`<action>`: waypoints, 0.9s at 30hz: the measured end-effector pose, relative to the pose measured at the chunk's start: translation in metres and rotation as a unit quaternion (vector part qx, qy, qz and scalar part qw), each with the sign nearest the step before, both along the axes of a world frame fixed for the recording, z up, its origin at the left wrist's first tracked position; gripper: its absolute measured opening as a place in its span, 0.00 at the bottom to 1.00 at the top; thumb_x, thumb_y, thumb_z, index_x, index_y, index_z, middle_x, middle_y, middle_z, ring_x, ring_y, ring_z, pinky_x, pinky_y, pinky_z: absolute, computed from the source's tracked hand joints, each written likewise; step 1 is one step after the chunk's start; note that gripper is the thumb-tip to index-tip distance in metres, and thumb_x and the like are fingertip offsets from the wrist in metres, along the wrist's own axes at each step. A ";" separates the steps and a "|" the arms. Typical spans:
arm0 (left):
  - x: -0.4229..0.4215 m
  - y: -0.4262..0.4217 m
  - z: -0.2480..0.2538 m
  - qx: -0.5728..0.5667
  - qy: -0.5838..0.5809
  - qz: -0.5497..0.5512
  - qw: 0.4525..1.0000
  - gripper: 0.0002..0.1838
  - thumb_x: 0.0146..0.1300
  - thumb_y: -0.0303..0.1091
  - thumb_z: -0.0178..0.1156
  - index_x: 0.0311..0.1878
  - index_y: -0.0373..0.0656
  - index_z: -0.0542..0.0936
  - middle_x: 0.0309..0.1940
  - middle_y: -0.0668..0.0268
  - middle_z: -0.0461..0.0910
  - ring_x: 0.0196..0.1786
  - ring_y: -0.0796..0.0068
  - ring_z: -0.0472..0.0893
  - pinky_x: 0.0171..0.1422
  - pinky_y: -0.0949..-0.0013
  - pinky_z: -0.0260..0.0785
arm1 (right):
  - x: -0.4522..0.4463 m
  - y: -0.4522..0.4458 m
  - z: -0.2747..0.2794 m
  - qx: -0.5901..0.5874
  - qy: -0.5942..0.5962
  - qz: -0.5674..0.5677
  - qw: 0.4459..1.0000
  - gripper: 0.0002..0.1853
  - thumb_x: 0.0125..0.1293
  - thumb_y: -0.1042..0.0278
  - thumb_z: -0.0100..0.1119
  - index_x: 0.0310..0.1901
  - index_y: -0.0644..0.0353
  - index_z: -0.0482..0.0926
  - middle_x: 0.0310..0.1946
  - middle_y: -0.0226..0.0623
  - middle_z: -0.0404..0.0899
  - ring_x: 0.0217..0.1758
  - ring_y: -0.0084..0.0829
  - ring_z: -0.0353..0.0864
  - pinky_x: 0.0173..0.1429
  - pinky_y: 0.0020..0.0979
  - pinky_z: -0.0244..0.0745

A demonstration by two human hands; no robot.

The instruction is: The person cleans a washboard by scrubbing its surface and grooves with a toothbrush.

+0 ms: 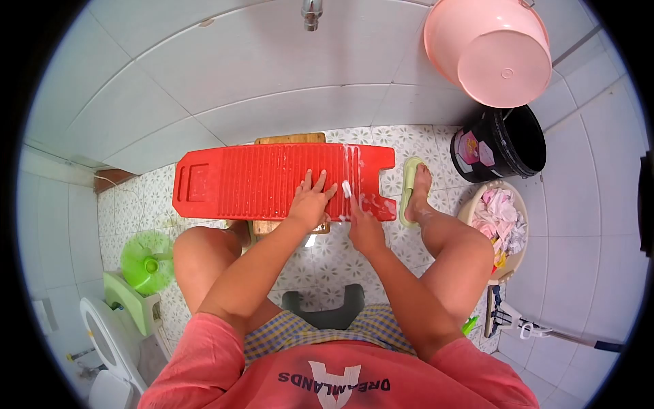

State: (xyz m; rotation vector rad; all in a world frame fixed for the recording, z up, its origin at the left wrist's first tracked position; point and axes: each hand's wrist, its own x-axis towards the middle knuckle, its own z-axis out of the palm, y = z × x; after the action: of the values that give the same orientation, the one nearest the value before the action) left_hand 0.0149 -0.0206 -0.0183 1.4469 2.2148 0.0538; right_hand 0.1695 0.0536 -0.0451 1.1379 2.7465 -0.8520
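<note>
Well, the red washboard (235,180), ridged, wet and white-streaked rightward, lies across a wooden stool (293,138); on it my left hand (310,204) spreads its fingers, while my right hand (365,228) pinches what looks like a small white brush (347,188).

Person in a red short-sleeved shirt (436,378) lettered "DREAMLANDS", blue-and-yellow checked shorts (286,332), pale green slipper (409,183).
</note>
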 end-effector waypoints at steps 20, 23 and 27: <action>0.001 -0.001 -0.003 0.017 -0.008 0.017 1.000 0.44 0.44 0.41 0.73 0.68 0.56 0.67 0.75 0.56 0.49 0.75 0.43 0.47 0.71 0.45 0.53 | -0.015 0.013 -0.005 -0.022 -0.012 -0.003 1.000 0.29 0.65 0.68 0.47 0.69 0.49 0.59 0.42 0.54 0.79 0.45 0.52 0.81 0.49 0.50 0.75; 0.001 -0.001 -0.002 0.017 -0.006 0.016 1.000 0.44 0.44 0.41 0.73 0.68 0.56 0.67 0.75 0.56 0.49 0.75 0.43 0.47 0.71 0.45 0.53 | -0.002 -0.001 0.006 -0.070 -0.027 -0.021 0.997 0.29 0.66 0.68 0.47 0.69 0.49 0.59 0.42 0.54 0.79 0.44 0.53 0.80 0.47 0.50 0.75; 0.001 -0.001 -0.002 0.020 -0.011 0.019 1.000 0.44 0.45 0.40 0.73 0.68 0.56 0.67 0.75 0.56 0.49 0.75 0.43 0.47 0.72 0.44 0.52 | 0.002 -0.005 0.012 -0.083 -0.043 -0.024 0.995 0.28 0.65 0.68 0.48 0.69 0.51 0.60 0.41 0.54 0.78 0.42 0.54 0.80 0.46 0.52 0.74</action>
State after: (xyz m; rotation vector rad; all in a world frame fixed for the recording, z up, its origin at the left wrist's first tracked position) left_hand 0.0164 -0.0215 -0.0208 1.4172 2.2349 0.1269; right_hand 0.1712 0.0487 -0.0326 1.1835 2.5356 -0.9897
